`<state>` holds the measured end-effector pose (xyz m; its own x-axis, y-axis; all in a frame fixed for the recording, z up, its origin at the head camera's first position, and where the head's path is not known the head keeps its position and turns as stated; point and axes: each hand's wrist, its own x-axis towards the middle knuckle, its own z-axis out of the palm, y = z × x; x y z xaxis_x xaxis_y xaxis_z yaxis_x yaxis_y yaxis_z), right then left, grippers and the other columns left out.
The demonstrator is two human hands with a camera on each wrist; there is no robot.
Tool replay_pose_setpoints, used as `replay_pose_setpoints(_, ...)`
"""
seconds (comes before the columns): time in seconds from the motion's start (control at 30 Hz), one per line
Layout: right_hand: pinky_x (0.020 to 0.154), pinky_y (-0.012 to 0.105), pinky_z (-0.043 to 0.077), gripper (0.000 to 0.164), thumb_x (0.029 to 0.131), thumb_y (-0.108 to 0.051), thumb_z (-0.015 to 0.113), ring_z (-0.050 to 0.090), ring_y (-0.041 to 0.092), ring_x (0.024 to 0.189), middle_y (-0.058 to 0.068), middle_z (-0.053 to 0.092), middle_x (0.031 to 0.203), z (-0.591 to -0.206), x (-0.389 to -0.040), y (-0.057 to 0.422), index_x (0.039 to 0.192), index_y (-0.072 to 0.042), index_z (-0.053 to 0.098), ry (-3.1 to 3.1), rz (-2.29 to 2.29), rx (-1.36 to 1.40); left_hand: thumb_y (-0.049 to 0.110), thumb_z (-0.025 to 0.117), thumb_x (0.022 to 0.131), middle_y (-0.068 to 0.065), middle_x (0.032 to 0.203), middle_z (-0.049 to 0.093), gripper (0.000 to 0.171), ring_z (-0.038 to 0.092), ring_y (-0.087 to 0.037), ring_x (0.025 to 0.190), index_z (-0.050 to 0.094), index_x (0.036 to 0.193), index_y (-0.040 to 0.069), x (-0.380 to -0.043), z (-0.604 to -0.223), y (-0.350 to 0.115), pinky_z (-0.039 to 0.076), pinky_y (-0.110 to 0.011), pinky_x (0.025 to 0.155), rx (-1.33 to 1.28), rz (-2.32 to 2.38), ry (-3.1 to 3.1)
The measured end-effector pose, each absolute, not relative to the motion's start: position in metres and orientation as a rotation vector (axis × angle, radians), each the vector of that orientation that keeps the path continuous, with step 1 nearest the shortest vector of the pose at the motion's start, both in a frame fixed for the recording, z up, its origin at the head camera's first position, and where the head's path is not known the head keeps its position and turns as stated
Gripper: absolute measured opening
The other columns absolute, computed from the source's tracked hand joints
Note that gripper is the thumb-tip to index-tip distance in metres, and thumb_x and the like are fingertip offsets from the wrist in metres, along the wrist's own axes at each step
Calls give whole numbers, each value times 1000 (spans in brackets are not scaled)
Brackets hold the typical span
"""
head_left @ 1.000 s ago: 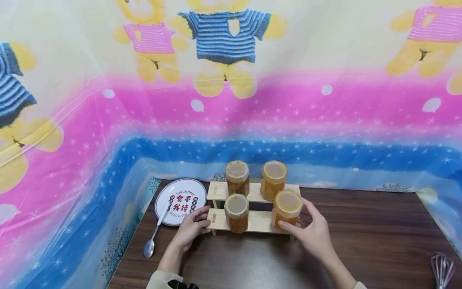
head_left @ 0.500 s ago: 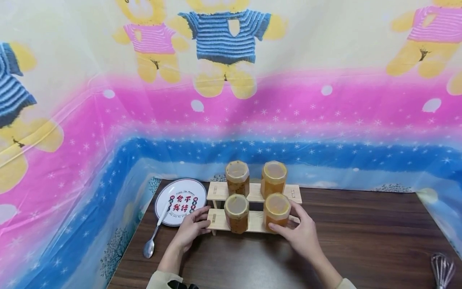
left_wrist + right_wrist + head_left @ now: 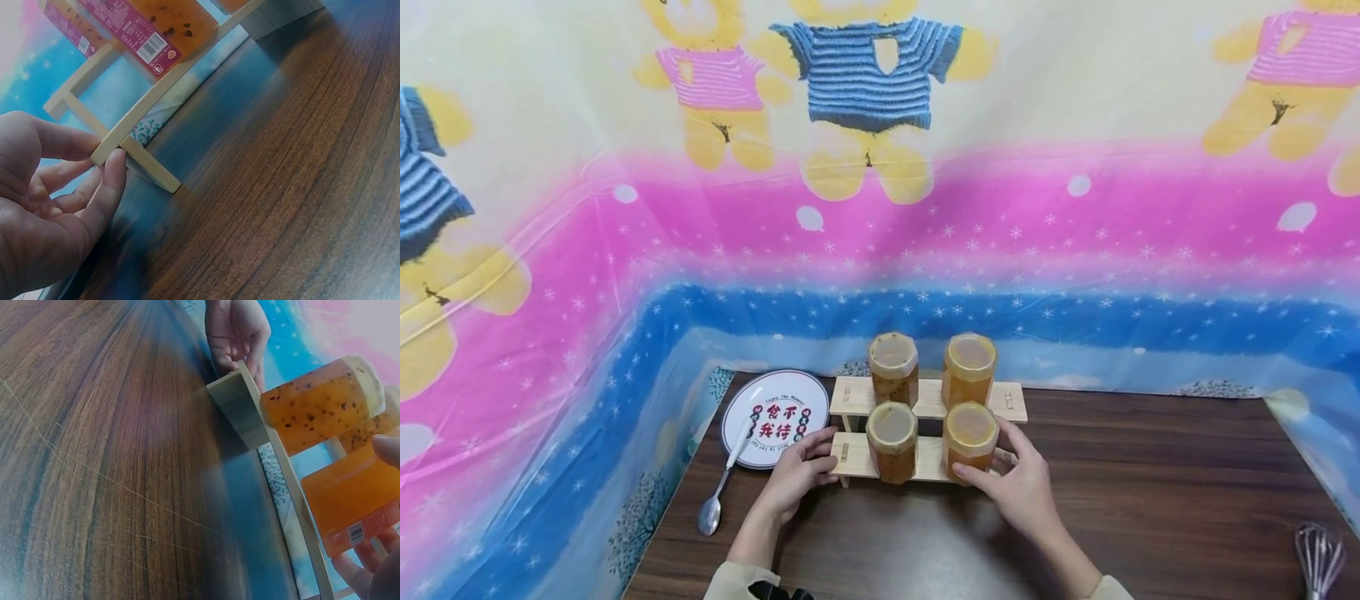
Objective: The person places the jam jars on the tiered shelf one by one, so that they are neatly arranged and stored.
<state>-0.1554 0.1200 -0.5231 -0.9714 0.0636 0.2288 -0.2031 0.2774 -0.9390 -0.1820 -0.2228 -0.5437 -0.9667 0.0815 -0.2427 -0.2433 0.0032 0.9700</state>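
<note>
My left hand pinches the left end of the front step of a two-step wooden rack, with thumb and finger on the board in the left wrist view. On that step stand two orange jam jars. My right hand grips the right one, the front right jar, from its right side, thumb in front. Dark seeds show in the front left jar. Behind, on the back step, stand two more jars, the back left jar and the back right jar.
A white plate with red lettering lies left of the rack, with a spoon leaning over its rim onto the dark wooden table. A wire whisk lies at the far right. Behind the table hangs a patterned cloth.
My right hand has shifted the front right jar leftward along the front step, bringing it in front of the back right jar. My left hand has stayed at the step's end.
</note>
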Motion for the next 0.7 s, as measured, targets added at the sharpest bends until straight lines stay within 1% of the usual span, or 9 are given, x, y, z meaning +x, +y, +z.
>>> replay_pose_setpoints(0.2, 92, 35, 59, 84, 69, -28, 99, 63, 20, 115, 2, 66, 124, -525, -156, 120, 143, -21, 59, -2322, 1794, 100, -3, 62, 95, -23, 127, 61, 59, 67, -24, 97, 47, 152, -4, -182, -543, -222, 61, -38, 83, -165, 2066, 2042)
replay_pose_setpoints(0.43, 93, 35, 58, 83, 72, -25, 98, 63, 24, 116, 7, 66, 125, -528, -158, 120, 145, -20, 59, -2312, 1811, 106, -3, 62, 94, -23, 126, 61, 59, 67, -23, 96, 47, 151, -4, -182, -544, -222, 61, -35, 82, -158, 2076, 2042)
replay_pose_setpoints(0.7, 92, 36, 59, 84, 70, -27, 99, 63, 23, 114, 3, 66, 122, -528, -158, 119, 143, -22, 59, -2309, 1841, 106, -3, 62, 94, -23, 126, 61, 59, 67, -23, 96, 47, 151, -5, -183, -547, -224, 61, -35, 82, -158, 2064, 2045)
